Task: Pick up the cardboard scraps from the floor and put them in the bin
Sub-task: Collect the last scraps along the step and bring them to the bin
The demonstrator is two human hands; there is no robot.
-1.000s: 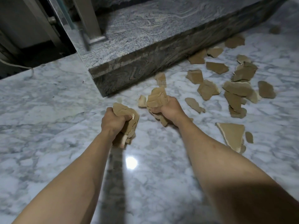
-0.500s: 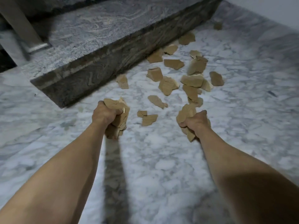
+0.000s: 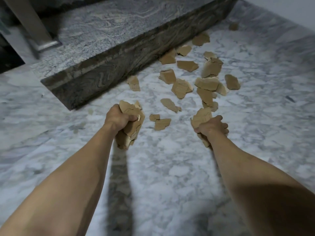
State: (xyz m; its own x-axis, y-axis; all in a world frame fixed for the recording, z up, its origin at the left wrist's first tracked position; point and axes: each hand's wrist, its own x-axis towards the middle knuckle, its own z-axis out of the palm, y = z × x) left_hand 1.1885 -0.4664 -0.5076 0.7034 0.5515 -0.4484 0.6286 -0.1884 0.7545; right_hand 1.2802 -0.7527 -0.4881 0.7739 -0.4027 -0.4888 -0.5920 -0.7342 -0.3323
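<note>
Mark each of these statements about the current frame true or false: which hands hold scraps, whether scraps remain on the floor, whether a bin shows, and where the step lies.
1. Both hands hold cardboard. True: the left hand and right hand each grip a bundle of scraps.
2. The floor is cleared of scraps. False: many loose scraps still lie on the marble floor.
3. A bin is visible. False: none shows in this view.
4. The loose scraps lie beside a dark stone step. True.
</note>
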